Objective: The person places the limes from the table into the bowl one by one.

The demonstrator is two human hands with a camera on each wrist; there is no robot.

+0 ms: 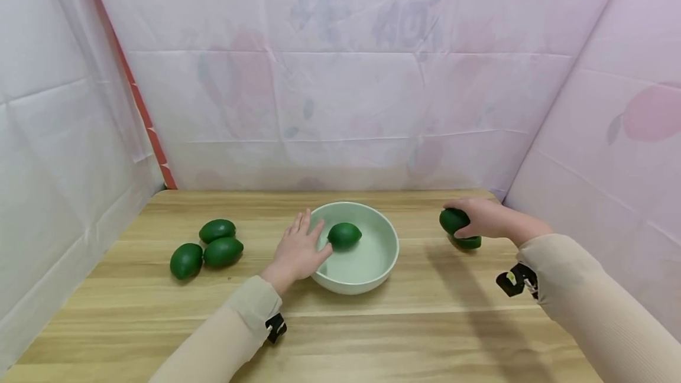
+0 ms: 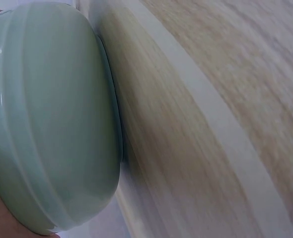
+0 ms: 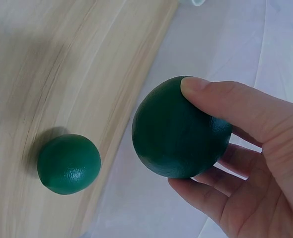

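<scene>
A pale green bowl (image 1: 383,256) stands mid-table with one green lime (image 1: 344,235) inside. My left hand (image 1: 298,250) rests flat against the bowl's left rim, fingers straight; the left wrist view is filled by the bowl's outer wall (image 2: 47,124). My right hand (image 1: 481,217) holds a second lime (image 1: 452,220) just above the table at the right, thumb and fingers curled round that lime (image 3: 179,129). Another lime (image 1: 468,243) lies on the wood right beneath it, and this lower lime (image 3: 68,163) shows clearly in the right wrist view.
Three more limes (image 1: 207,247) lie grouped at the table's left. The wooden table (image 1: 404,324) is enclosed by white and pink sheet walls at the back and both sides.
</scene>
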